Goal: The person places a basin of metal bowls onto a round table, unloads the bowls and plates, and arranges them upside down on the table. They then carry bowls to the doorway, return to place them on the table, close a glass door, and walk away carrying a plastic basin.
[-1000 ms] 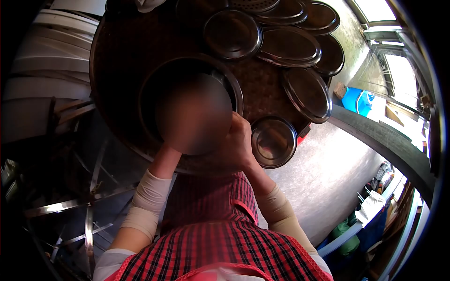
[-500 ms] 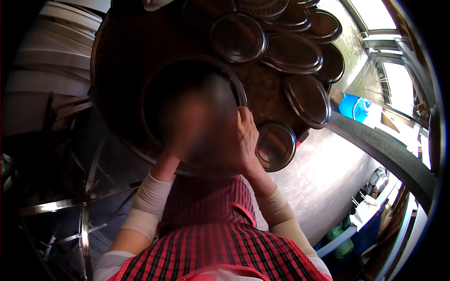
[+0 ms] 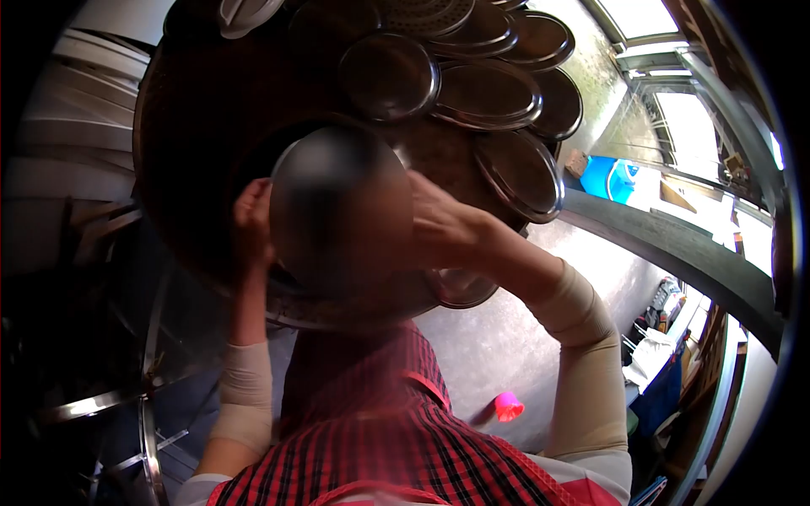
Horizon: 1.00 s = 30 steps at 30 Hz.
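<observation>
A round metal vessel (image 3: 337,202), its middle smeared and blurred, is between my two hands over the brown round table. It seems to be a pot or deep bowl; I cannot tell which. My left hand (image 3: 255,215) grips its left edge with bent fingers. On its right side lies my right hand (image 3: 443,221), its fingers partly hidden by the blur. A shiny metal plate (image 3: 466,287) sits partly behind my right forearm at the table's near edge. Further back, another round metal plate (image 3: 390,78) lies flat.
Several metal plates overlap on the far right of the table, among them an oval one (image 3: 489,93) and a perforated one (image 3: 426,13). A white object (image 3: 246,15) rests at the back. On the floor are a blue bucket (image 3: 609,177) and a pink cup (image 3: 509,407). Metal frame bars (image 3: 93,406) stand at left.
My hands have moved apart to opposite sides of the vessel; my left hand came out from over its middle to its left edge. The view has shifted, and the pink cup now shows.
</observation>
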{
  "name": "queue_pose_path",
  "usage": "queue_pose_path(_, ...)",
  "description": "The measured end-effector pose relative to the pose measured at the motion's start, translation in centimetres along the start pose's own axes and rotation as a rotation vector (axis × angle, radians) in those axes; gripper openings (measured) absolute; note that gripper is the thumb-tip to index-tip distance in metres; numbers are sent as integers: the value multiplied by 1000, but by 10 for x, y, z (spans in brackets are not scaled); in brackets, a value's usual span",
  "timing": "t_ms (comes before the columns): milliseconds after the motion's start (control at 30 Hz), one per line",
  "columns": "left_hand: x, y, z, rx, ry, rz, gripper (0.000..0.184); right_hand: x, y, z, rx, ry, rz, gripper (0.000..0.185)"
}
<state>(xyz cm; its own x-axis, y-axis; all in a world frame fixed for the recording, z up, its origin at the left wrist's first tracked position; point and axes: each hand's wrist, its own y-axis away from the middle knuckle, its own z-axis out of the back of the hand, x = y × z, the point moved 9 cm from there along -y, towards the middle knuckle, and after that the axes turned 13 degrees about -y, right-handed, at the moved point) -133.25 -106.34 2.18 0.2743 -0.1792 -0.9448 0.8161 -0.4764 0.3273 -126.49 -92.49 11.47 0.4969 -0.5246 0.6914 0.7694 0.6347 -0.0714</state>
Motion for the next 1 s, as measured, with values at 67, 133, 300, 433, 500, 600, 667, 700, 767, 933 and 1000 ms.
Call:
queue_pose_path(67,4,3,12,-77,188,110,17,9,14,45,-128,-23,-37,19)
queue_pose_path(133,5,5,31,-185,84,104,15,-14,60,88,-557,-266,-236,18)
queue_pose_path(300,33,17,50,-200,224,167,16,-114,238,18,-1422,-1076,-962,21)
queue_pose_path(433,64,21,41,-112,371,289,17,-205,320,-125,-1501,-1147,-952,21)
queue_pose_path(500,56,29,42,-168,12,194,17,-255,350,-183,-1327,-729,-1025,23)
queue_pose_path(600,60,27,32,-138,-162,211,19,-286,342,-229,-1549,-1168,-1188,25)
queue_pose_path(667,75,29,16,-45,481,354,21,-284,333,-220,-1584,-1121,-1207,26)
queue_pose_path(700,74,30,13,-47,473,354,21,-278,328,-213,-1620,-1109,-1201,26)
queue_pose_path(767,75,31,11,-43,467,345,21,-261,322,-194,-1772,-1139,-1154,27)
queue_pose_path(933,67,34,-5,-4,465,322,27,-226,312,-177,-2093,-1176,-1177,30)
queue_pose_path(1000,67,35,-9,-4,463,323,29,-229,310,-185,-2080,-1180,-1152,32)
